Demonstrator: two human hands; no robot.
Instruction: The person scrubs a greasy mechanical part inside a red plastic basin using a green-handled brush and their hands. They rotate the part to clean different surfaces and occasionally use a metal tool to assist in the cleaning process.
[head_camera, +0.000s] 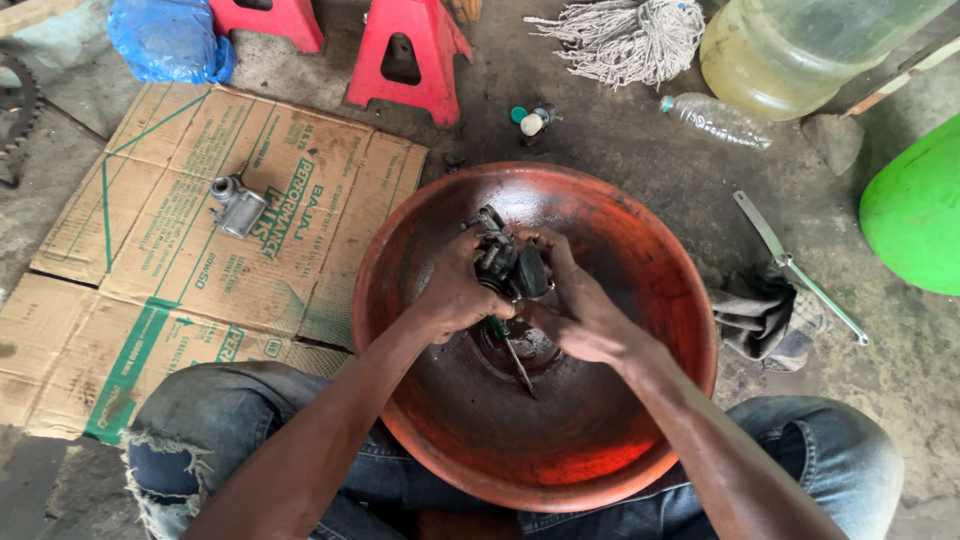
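A dark, greasy carburettor (508, 262) sits at the centre of the frame, held up over the middle of a wide red-orange metal basin (640, 240). It lies between both hands: the left hand (455, 292) wraps it from the left side of the frame, the right hand (580, 315) from the lower right. A thin green-handled tool (512, 355) pokes down from under the carburettor towards the dark wet patch at the basin bottom; which hand grips it cannot be told.

The basin rim rings the hands with open bowl on every side, widest towards the right and lower parts of the frame. Its near rim rests between the person's jeans-clad knees (205, 425). On the floor left of the basin lies flattened cardboard (150, 290) with a second silver carburettor body (236, 205) on it, well apart from the hands. Right of the basin lie a crumpled rag (765, 320) and a long metal wrench (795, 265); beyond the far rim stand a red jack stand (410, 60), a mop head (625, 38) and a plastic bottle (715, 120).

Both hands are curled closed, fingers pressed around the carburettor
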